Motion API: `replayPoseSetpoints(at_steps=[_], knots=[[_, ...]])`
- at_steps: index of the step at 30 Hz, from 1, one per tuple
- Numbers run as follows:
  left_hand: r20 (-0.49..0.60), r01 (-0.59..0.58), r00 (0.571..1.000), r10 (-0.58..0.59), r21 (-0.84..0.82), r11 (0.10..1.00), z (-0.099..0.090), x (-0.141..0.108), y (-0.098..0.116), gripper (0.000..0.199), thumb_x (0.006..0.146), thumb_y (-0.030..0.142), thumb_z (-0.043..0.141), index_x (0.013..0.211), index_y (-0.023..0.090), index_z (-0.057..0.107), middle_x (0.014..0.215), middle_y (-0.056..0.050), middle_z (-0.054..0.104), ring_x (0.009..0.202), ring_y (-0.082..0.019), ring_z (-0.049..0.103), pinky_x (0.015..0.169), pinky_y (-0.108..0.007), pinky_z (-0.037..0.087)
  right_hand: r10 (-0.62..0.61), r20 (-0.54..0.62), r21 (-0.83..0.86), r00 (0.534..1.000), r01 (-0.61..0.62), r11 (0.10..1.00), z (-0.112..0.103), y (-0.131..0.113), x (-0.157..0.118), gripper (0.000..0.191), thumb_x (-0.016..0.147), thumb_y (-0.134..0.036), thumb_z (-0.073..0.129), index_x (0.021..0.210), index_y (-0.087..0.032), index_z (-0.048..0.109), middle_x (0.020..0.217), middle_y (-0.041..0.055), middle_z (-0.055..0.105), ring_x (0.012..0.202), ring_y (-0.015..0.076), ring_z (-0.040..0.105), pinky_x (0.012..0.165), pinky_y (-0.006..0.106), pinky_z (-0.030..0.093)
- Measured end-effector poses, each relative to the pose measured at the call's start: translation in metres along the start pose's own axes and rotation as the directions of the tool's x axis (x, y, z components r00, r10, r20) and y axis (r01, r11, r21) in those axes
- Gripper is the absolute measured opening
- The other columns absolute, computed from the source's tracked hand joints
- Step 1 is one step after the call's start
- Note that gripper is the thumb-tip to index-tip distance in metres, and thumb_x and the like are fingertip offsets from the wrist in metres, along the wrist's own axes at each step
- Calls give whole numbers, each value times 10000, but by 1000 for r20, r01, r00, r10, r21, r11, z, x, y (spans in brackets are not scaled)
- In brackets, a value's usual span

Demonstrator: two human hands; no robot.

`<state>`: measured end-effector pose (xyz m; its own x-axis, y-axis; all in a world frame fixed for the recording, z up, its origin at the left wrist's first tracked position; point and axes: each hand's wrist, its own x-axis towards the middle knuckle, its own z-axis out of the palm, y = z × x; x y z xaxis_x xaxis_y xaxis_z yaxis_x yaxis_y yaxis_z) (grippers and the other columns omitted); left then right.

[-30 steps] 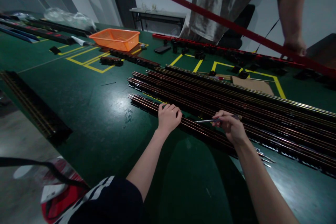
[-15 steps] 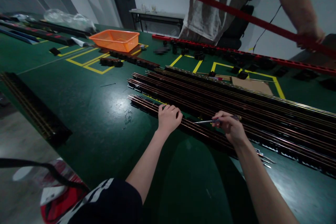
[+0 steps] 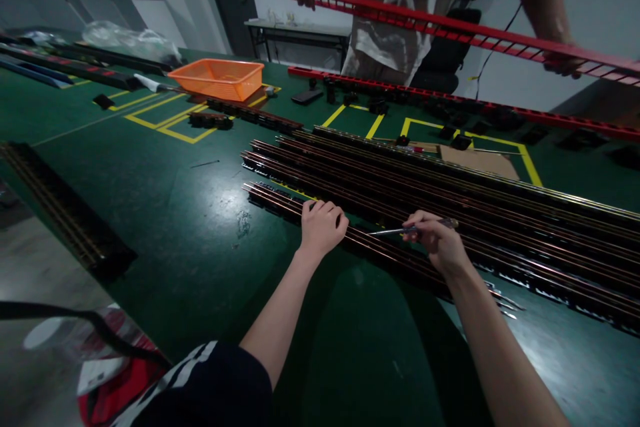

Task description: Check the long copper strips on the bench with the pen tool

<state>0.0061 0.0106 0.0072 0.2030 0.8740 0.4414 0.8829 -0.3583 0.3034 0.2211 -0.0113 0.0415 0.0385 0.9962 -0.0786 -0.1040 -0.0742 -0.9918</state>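
Note:
My left hand (image 3: 323,227) is closed over the nearest long dark strip (image 3: 277,200), which has copper-coloured rods running along it and lies on the table. In my right hand (image 3: 433,238) is a slim screwdriver (image 3: 387,232), held almost level with its metal shaft pointing left. Its tip meets the strip, or hovers just above it, right of my left hand; I cannot tell which. Beyond both hands lies a row of similar long rodded strips (image 3: 400,180), side by side. Thin rod ends (image 3: 507,303) stick out at the near strip's right end.
Across the green table (image 3: 200,293), a co-worker holds a long red slotted frame (image 3: 425,20). An orange basket (image 3: 220,80) stands at the back left. Another dark strip (image 3: 65,207) lies along the left edge. Small black parts and cardboard (image 3: 477,161) sit toward the back.
The co-worker's red frame has come lower and turned, so its slots and left end now show. My hands and the screwdriver have hardly moved.

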Motion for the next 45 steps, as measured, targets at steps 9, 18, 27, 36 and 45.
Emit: replayPoseSetpoints(at_steps=[9, 18, 27, 36, 45], knots=[[16, 8, 1000, -7, -12, 1000, -3, 1, 0, 282, 855, 216, 440, 696, 214, 673, 837, -29, 709, 828, -200, 606, 890, -422, 349, -25, 5, -18, 1000, 25, 1000, -1, 2, 1, 98, 543, -255, 586, 538, -179, 648, 511, 17, 559, 470, 127, 511, 446, 256, 364], [7, 7, 1000, -7, -22, 1000, -2, 1, 0, 294, 859, 209, 435, 678, 213, 667, 824, -19, 709, 820, -190, 611, 895, -419, 349, -11, 7, 14, 1000, 11, 1000, 0, 1, 0, 97, 530, -240, 593, 528, -171, 662, 491, 14, 559, 457, 114, 509, 444, 245, 366], [-25, 19, 1000, -20, -7, 1000, 0, 1, 0, 292, 850, 188, 439, 665, 210, 664, 806, -16, 708, 796, -180, 614, 903, -409, 340, 2, -5, 22, 1000, -2, 1000, 2, -1, -1, 109, 522, -237, 590, 516, -166, 672, 469, 15, 563, 455, 106, 504, 448, 237, 359], [-24, 38, 999, -38, -1, 999, 1, 2, -3, 294, 854, 186, 424, 682, 204, 662, 792, -19, 709, 806, -184, 618, 920, -401, 317, 6, 20, 25, 1000, -7, 1000, 2, -1, -2, 114, 526, -238, 597, 531, -160, 679, 505, 9, 574, 470, 111, 512, 472, 252, 385], [-15, 66, 998, -66, -1, 998, -2, 3, -6, 297, 850, 188, 414, 685, 206, 661, 821, -28, 718, 826, -202, 623, 918, -415, 303, -14, 63, 30, 998, 12, 999, 3, -1, -2, 112, 554, -241, 613, 557, -159, 689, 522, 1, 568, 491, 107, 503, 505, 258, 407]])
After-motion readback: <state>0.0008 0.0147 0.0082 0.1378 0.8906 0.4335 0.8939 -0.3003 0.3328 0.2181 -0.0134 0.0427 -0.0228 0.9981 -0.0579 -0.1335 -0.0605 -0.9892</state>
